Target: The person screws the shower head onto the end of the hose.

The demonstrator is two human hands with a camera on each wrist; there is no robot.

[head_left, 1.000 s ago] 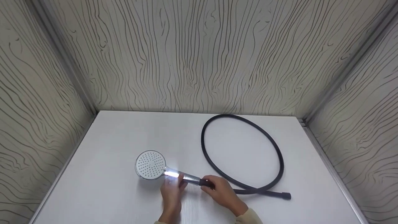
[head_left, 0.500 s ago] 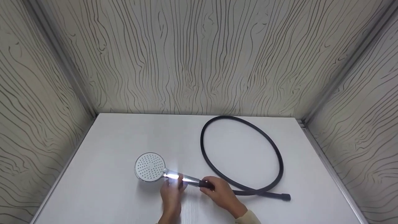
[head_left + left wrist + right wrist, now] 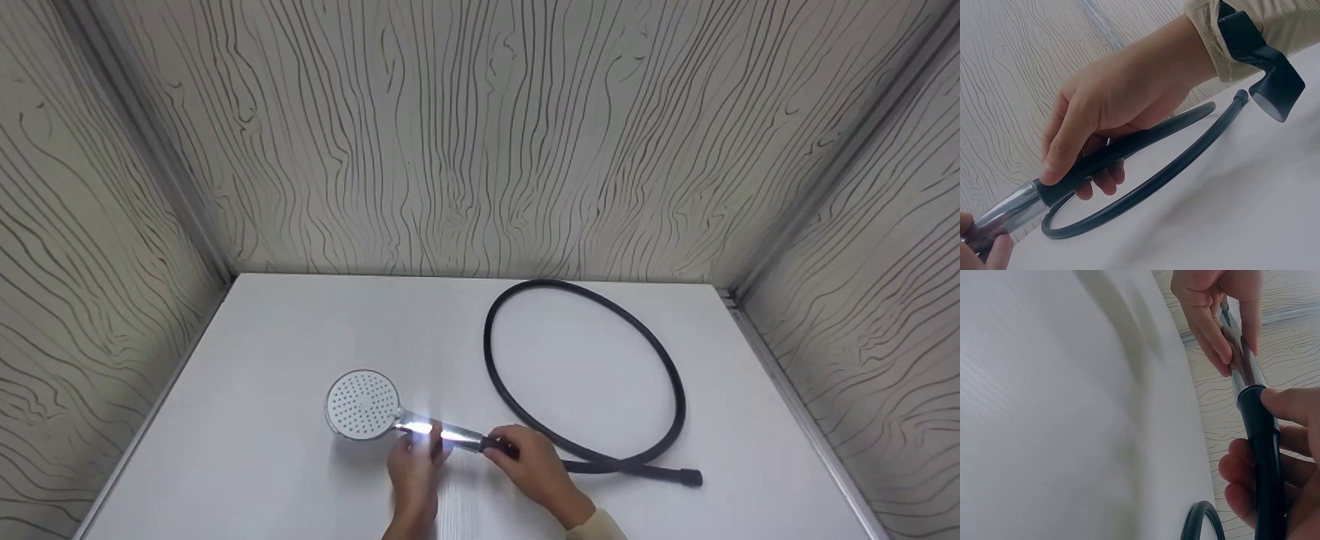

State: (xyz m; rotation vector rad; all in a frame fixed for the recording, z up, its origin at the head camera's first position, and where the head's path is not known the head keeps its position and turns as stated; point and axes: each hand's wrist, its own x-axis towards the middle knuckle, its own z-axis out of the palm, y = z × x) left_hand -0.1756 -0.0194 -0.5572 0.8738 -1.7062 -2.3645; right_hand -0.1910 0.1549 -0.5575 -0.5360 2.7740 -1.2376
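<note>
A shower head (image 3: 363, 405) with a white, dotted spray face and chrome handle is held at the front of the white table, spray face up. My left hand (image 3: 412, 472) grips the chrome handle (image 3: 1244, 363) between thumb and fingers. At the handle's lower end, my right hand (image 3: 536, 465) pinches the black hose connector (image 3: 1258, 410), thumb on one side and fingers on the other. Connector and handle end meet in line, with no gap visible in the right wrist view. From the right hand, the black shower hose (image 3: 488, 345) runs off to the right.
On the white table (image 3: 277, 337), the hose forms a large loop and crosses itself. Its free end (image 3: 691, 477) carries a black nut and points right. Wood-patterned panels (image 3: 450, 135) stand behind the table and at both sides.
Both hands keep their places on the handle and the connector. The right-hand fingers shift only slightly at the connector. Everything sits a little lower in the head view; the hose loop lies the same.
</note>
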